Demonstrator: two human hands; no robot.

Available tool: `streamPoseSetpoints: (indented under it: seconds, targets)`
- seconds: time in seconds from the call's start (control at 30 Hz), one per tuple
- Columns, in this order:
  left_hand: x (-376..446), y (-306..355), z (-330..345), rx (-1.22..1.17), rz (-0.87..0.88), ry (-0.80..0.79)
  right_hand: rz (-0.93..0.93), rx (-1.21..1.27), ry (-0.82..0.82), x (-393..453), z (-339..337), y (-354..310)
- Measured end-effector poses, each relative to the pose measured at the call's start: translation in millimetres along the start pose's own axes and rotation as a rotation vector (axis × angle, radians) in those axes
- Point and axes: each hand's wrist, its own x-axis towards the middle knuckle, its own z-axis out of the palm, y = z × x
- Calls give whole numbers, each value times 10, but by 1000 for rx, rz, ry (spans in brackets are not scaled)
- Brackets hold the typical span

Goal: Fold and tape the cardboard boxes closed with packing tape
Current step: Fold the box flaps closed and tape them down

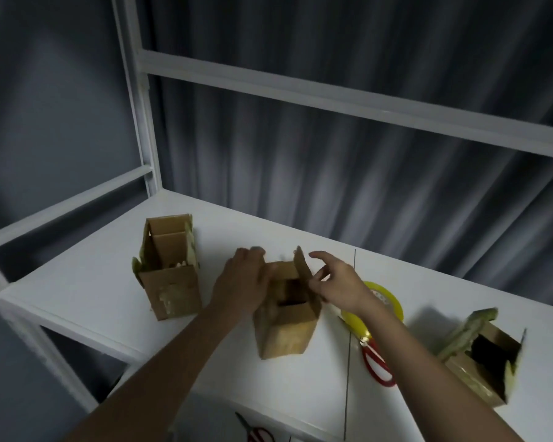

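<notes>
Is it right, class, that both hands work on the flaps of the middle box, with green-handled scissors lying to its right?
Not quite: the head view shows the scissors have red handles. The rest holds: left hand and right hand are at the middle box flaps.

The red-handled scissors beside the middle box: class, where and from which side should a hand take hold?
Probably by the red handle loops, reaching from the near side: they point toward the person and lie bare on the table, while the blades run under the right forearm toward the yellow tape roll.
</notes>
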Motion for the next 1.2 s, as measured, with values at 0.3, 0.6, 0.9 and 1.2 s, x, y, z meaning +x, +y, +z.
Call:
streamPoseSetpoints:
  seconds: [0.3, 0.6, 0.9, 1.2]
  targets:
    - [16, -264, 5, -39, 122, -203, -487, -652, 59, -16, 197, 260]
    - [-242, -140, 29, -5, 275, -66, -375, -294, 82, -8, 418, 168]
    - [-147, -200, 116, -217, -41, 19, -330, -299, 191, -29, 540, 151]
    - [-116, -150, 242, -74, 77, 102, -259, -333, 520, -406, 392, 707]
